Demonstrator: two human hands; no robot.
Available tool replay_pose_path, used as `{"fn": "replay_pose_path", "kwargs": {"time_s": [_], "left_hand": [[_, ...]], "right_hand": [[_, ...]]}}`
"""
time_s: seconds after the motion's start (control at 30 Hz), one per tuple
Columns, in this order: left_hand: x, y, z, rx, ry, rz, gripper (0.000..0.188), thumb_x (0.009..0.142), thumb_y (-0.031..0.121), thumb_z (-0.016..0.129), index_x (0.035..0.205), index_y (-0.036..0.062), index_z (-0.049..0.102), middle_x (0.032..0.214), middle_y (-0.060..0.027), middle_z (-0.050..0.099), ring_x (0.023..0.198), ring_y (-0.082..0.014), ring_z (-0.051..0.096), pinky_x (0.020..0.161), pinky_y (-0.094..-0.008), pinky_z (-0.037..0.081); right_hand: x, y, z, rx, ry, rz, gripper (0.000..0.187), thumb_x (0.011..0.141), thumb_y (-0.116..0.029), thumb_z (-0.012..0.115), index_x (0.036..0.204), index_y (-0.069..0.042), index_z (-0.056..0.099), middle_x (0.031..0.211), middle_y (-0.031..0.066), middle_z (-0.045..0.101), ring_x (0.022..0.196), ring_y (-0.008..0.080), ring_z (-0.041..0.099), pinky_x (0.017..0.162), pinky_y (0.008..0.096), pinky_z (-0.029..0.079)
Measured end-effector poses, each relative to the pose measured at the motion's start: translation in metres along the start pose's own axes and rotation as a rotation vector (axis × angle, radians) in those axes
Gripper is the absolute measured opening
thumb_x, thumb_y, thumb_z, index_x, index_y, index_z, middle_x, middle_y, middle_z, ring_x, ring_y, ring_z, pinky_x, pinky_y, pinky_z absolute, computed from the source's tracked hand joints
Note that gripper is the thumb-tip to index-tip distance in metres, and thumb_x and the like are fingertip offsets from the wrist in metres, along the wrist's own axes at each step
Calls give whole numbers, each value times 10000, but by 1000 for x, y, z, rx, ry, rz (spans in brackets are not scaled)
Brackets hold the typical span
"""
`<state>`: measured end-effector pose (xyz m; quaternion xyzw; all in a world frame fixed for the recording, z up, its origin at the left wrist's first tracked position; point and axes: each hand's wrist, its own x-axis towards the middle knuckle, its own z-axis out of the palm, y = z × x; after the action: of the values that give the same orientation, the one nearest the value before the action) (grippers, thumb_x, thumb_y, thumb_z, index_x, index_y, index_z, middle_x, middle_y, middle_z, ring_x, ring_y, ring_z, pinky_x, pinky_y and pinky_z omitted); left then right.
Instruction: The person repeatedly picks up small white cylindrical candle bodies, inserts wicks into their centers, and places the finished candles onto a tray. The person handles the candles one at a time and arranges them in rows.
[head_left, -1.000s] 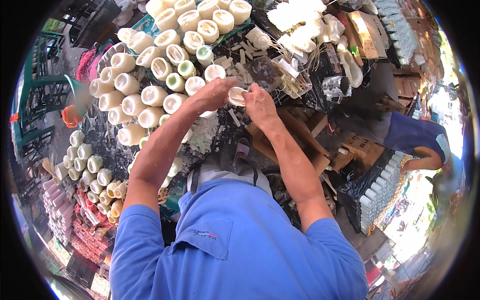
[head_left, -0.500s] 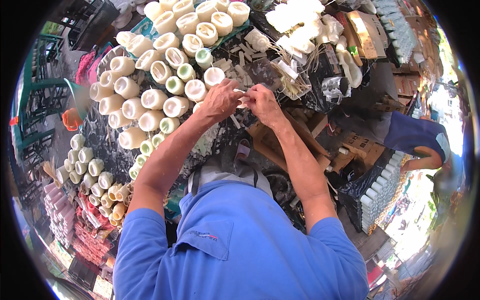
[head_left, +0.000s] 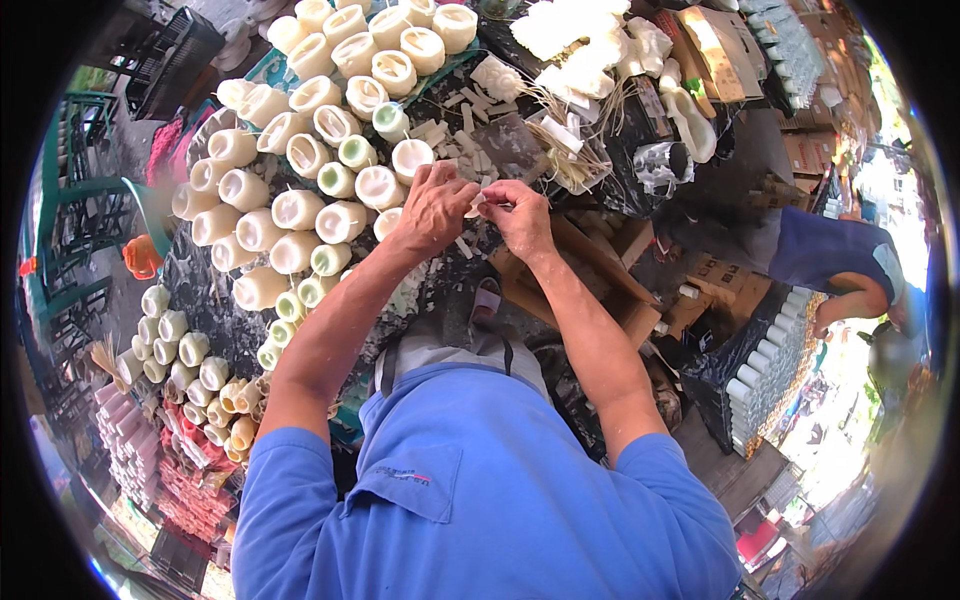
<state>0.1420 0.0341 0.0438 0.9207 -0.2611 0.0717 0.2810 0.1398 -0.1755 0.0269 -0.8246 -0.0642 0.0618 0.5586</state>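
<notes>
My left hand (head_left: 434, 212) is closed over the table, its fingertips curled against a small whitish piece that looks like wax (head_left: 476, 204). From the other side my right hand (head_left: 518, 218) pinches the same piece between thumb and finger. Just beyond and left of the hands stand many cream pillar candles (head_left: 297, 209) with hollowed tops, a few of them pale green like this candle (head_left: 391, 121). Behind my fingers lie broken wax sticks (head_left: 466, 150) and a brown block (head_left: 512, 146). Part of the candle nearest my left wrist is hidden by that hand.
Bundled wicks (head_left: 572, 140) and white wax lumps (head_left: 575, 45) lie at the far right of the table. Below its edge stands an open cardboard box (head_left: 590, 268). At the right, a person in dark blue (head_left: 820, 250) bends by rows of white cylinders (head_left: 765, 365).
The view has shifted slightly, with the candles now a little farther left. My hands have turned a little and stay close together around the small piece.
</notes>
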Motion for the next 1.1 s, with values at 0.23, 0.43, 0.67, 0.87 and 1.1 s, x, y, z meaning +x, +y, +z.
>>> {"fn": "replay_pose_path", "kwargs": {"time_s": [0.23, 0.43, 0.67, 0.87, 1.1], "left_hand": [[1, -9, -3, -94, -52, 73, 165, 888, 142, 696, 1048, 149, 739, 930, -11, 718, 1101, -266, 591, 1037, -453, 385], [6, -14, -6, -54, -123, 137, 268, 885, 127, 683, 1144, 155, 744, 911, -15, 692, 1118, -243, 580, 1043, -453, 383], [8, -17, -12, 10, -229, 203, 285, 823, 101, 689, 1098, 148, 747, 907, -17, 691, 1116, -237, 584, 1030, -447, 398], [10, -15, -16, 12, -180, 173, 238, 834, 78, 692, 1061, 106, 755, 953, -52, 703, 1135, -258, 605, 1007, -440, 439], [-59, 51, -37, -212, 221, -379, 253, 957, 24, 756, 1207, -14, 742, 1068, -166, 762, 901, -352, 770, 803, -439, 622]], "right_hand": [[-11, -3, 18, 311, 81, 387, 314, 887, -60, 869, 1152, 71, 764, 1018, 103, 799, 801, 114, 752, 695, 292, 636], [-2, -19, 16, 118, 85, 465, 176, 946, -33, 776, 1081, 80, 774, 908, 112, 797, 750, 129, 773, 676, 268, 640], [0, -17, 13, 402, 138, 567, 102, 974, 11, 733, 1037, 87, 756, 885, 103, 786, 749, 143, 771, 653, 292, 665], [1, -14, 10, 378, 140, 530, 177, 965, -8, 749, 1108, 95, 738, 949, 111, 784, 753, 151, 763, 705, 302, 684], [-5, -15, 4, 107, 19, 314, 294, 959, -56, 784, 1223, 68, 747, 1078, 106, 781, 881, 120, 749, 727, 288, 673]]}}
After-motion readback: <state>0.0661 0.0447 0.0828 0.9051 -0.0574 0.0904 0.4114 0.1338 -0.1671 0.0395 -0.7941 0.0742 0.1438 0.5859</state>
